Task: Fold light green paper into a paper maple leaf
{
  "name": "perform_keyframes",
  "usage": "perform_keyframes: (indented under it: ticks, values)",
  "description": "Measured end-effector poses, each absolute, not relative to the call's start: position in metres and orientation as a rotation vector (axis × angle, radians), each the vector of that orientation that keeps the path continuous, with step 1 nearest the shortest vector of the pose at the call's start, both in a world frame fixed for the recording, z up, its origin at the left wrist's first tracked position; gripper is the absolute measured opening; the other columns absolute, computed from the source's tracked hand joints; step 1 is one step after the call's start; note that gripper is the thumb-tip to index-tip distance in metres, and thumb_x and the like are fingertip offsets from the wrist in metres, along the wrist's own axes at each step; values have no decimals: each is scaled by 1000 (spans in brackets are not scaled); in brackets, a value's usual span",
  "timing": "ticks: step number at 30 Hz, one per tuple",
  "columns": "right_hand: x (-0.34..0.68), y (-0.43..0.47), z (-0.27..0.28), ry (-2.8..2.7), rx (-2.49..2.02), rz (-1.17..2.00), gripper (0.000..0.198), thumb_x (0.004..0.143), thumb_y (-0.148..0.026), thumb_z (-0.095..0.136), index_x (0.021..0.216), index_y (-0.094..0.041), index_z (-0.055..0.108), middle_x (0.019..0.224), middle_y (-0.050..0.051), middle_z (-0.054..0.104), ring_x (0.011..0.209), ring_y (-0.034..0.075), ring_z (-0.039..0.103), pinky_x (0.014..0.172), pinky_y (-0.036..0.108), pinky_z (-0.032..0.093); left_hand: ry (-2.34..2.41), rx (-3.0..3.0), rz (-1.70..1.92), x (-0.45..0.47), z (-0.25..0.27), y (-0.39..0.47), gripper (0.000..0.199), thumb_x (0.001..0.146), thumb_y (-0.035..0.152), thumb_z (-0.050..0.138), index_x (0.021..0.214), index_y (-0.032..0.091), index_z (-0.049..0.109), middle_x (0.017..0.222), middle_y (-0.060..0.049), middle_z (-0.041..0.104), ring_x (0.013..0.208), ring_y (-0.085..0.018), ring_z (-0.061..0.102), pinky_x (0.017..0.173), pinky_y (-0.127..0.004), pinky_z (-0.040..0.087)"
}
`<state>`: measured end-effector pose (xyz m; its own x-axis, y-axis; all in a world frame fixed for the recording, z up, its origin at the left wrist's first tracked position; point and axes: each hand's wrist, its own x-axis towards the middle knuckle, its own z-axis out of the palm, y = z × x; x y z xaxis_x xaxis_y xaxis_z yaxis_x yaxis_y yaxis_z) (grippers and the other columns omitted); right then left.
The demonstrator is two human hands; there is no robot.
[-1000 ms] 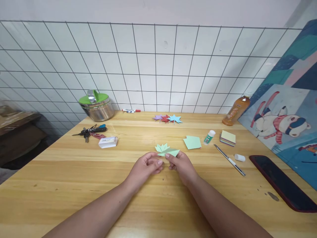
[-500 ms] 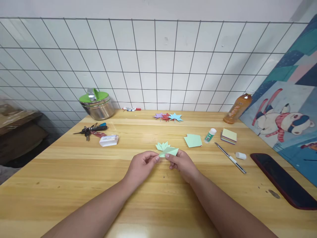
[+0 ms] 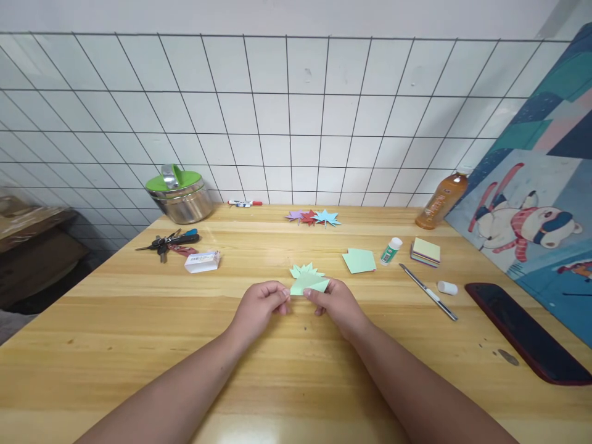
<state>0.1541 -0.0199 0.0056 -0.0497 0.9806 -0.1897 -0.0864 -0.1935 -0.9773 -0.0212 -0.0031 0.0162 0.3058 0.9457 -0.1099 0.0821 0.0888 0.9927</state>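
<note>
Between my two hands is a partly folded piece of light green paper, held just above the table. My left hand pinches its left corner between thumb and fingers. At the right end, my right hand grips it with the thumb on top; the fingers beneath are partly hidden. Right behind the paper lies a pointed, fan-like green folded paper piece, its near part covered. A flat stack of green paper rests to the right, beside a glue stick standing without its cap.
Purple, red and blue paper leaves lie near the tiled wall. On the right are a sticky-note-like paper pad, utility knife, white cap, phone and drink bottle. Left are keys, a small box, a pot and marker.
My left hand has moved slightly left, and the left part of the green paper now shows opened out wider. My right hand keeps its grip almost in place.
</note>
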Motion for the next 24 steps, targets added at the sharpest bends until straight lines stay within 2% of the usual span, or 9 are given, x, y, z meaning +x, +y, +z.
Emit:
perform_keyframes:
  ticks: [5, 7, 11, 15, 20, 24]
  values:
    - [158, -15, 1, -904, -1290, 1419, 29, 57, -36, 73, 69, -14, 59, 50, -5, 46, 43, 7, 38, 42, 21, 40, 1049, 1199, 962, -24, 19, 0, 20, 71, 34, 60, 62, 16, 57, 45, 3, 52, 48, -13, 53, 55, -24, 42]
    - [158, -15, 1, -903, -1274, 1429, 29, 56, -36, 73, 69, -14, 58, 49, -5, 44, 43, 7, 38, 41, 21, 39, 1078, 1243, 921, -22, 17, -1, 21, 69, 35, 63, 68, 15, 60, 47, 3, 54, 47, -11, 52, 51, -22, 40]
    - [156, -17, 1, -1010, -1246, 1417, 28, 62, -36, 69, 76, -13, 61, 60, -1, 53, 46, 6, 40, 44, 21, 39, 1053, 1289, 765, -13, 13, -7, 31, 67, 39, 66, 85, 14, 62, 56, 1, 61, 50, -12, 55, 53, -23, 43]
    - [152, -20, 2, -1146, -1262, 1393, 28, 66, -37, 65, 81, -15, 61, 75, 3, 59, 59, 12, 48, 49, 23, 41, 1050, 1364, 797, -10, 12, -9, 26, 71, 40, 61, 76, 14, 63, 56, 0, 60, 53, -12, 54, 57, -24, 43]
    - [152, -22, 6, -1264, -1177, 1169, 29, 64, -29, 67, 90, -20, 57, 81, 0, 59, 75, 14, 53, 67, 25, 42, 1096, 1524, 755, -17, 16, -7, 25, 71, 37, 60, 58, 15, 59, 52, 1, 57, 50, -11, 49, 52, -22, 35]
    - [154, -23, 8, -1298, -1135, 1290, 18, 66, -31, 66, 73, -17, 57, 67, -2, 55, 63, 12, 50, 59, 22, 39, 1018, 1528, 730, -18, 17, -7, 24, 70, 35, 60, 58, 15, 58, 52, 1, 57, 52, -12, 50, 53, -21, 35]
